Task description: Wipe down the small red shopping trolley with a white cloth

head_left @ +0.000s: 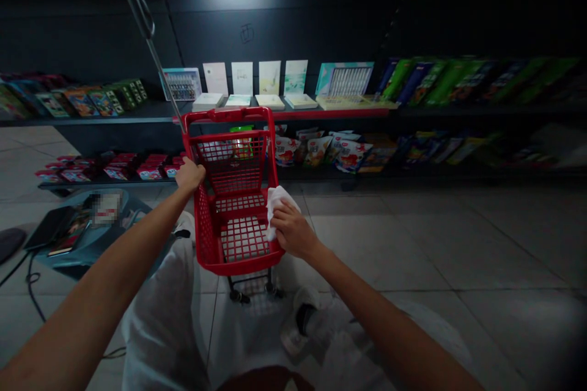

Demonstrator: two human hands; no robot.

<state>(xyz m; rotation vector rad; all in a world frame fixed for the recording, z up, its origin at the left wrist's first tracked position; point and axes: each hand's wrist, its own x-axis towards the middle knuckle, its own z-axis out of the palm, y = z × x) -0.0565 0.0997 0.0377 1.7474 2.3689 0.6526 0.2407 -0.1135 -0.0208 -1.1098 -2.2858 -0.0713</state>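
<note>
A small red plastic shopping cart [247, 266] with grid sides and black wheels stands on the floor between my legs. At its left side, my left hand [190, 176] is closed around the upper rim; some of its fingers are hidden by the hand itself. My right hand [291, 225] grips a bunched white cloth [280, 197], pressed against the right rim of the cart. The basket's grid floor shows through its open top. Behind the cart's raised handle [236, 115] runs a shelf.
Dark shelves [151, 111] ahead carry books [242, 79], snack bags [316, 149] and boxed goods [103, 101]. To the left sits a grey-blue stool-like box [103, 238] with a dark device and cables. A metal pole [160, 67] rises behind the cart's left side.
</note>
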